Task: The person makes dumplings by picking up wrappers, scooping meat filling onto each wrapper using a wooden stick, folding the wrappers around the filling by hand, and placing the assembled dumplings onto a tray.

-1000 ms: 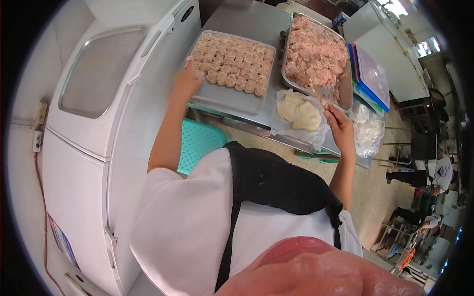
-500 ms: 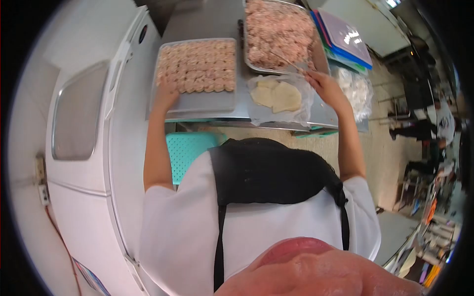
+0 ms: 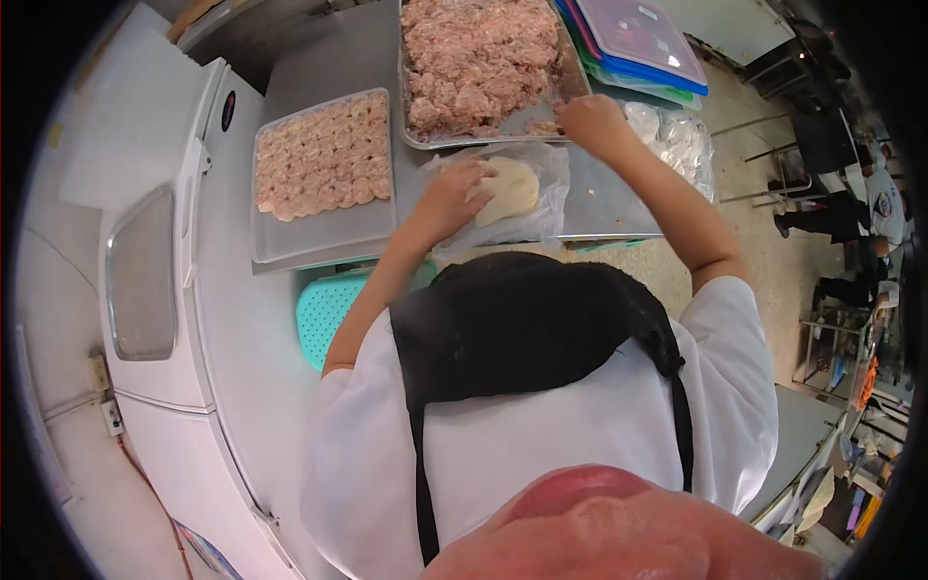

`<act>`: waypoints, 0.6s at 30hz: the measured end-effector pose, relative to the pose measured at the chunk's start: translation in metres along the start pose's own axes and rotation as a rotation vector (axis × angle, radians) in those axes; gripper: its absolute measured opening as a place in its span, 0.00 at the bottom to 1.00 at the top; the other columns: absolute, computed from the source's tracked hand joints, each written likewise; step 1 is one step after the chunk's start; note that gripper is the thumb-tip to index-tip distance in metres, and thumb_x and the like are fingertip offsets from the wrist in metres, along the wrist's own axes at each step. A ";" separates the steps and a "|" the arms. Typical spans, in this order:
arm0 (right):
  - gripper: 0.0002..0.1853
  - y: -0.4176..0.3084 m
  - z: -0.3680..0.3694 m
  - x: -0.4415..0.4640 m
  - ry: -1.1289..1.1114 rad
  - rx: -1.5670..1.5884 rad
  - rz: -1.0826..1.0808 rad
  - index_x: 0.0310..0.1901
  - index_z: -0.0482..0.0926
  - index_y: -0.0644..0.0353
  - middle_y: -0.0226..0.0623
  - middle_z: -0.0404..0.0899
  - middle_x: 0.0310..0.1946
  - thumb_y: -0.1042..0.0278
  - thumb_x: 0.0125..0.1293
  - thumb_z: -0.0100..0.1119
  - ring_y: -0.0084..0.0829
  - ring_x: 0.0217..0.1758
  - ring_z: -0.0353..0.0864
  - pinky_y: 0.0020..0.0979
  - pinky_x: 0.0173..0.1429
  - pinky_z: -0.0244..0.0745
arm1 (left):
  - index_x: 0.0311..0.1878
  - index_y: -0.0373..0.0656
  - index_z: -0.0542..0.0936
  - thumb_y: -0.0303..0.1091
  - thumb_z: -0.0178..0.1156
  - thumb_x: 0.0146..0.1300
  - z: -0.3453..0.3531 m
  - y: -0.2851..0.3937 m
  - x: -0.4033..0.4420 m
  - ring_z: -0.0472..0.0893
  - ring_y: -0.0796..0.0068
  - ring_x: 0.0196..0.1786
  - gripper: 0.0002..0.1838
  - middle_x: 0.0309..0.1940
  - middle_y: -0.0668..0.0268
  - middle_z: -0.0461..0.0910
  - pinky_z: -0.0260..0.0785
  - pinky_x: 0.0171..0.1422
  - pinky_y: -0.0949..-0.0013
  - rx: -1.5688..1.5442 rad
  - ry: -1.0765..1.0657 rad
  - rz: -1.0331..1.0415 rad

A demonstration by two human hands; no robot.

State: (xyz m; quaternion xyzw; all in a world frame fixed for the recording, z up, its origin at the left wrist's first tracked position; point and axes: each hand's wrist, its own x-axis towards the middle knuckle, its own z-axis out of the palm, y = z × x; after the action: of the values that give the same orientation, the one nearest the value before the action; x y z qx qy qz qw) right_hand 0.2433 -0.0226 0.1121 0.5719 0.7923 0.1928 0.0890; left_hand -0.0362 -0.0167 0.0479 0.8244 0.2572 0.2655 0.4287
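Observation:
My left hand [image 3: 459,200] lies on a small stack of pale round dough wrappers [image 3: 514,191], its fingers apart. The wrappers rest on a clear plastic sheet [image 3: 551,208]. My right hand [image 3: 592,126] is curled closed at the near right corner of a deep metal tray [image 3: 573,72] of pinkish ground meat filling [image 3: 478,58]. The thin stick seen in that hand a moment ago is hidden now by the fingers and the filling. Left of the wrappers, a shallow tray [image 3: 324,237] carries rows of filled dumplings [image 3: 324,155], with a bare strip along its near side.
Coloured plastic lids [image 3: 643,43] are stacked right of the meat tray, near a clear plastic bag [image 3: 681,145]. A white fridge [image 3: 159,280] stands on the left. Below the steel table [image 3: 604,208] is a turquoise perforated stool [image 3: 329,314]. Other people [image 3: 851,213] are far right.
My left hand has moved right, from the dumpling tray to the wrappers. My right hand has shifted to the filling's corner, and the stick no longer shows. The view has turned.

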 end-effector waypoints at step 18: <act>0.15 0.045 0.069 -0.018 0.081 0.461 -0.212 0.27 0.81 0.62 0.45 0.81 0.25 0.60 0.63 0.54 0.45 0.30 0.83 0.45 0.34 0.76 | 0.42 0.38 0.80 0.34 0.64 0.58 0.036 -0.027 0.009 0.78 0.68 0.39 0.12 0.33 0.60 0.79 0.70 0.45 0.70 -0.064 0.432 -0.393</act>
State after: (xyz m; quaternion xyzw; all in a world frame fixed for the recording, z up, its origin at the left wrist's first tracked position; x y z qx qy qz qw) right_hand 0.3131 -0.0138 0.0664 0.4827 0.8738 0.0195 -0.0560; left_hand -0.0117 -0.0179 0.0096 0.6693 0.4886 0.3547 0.4330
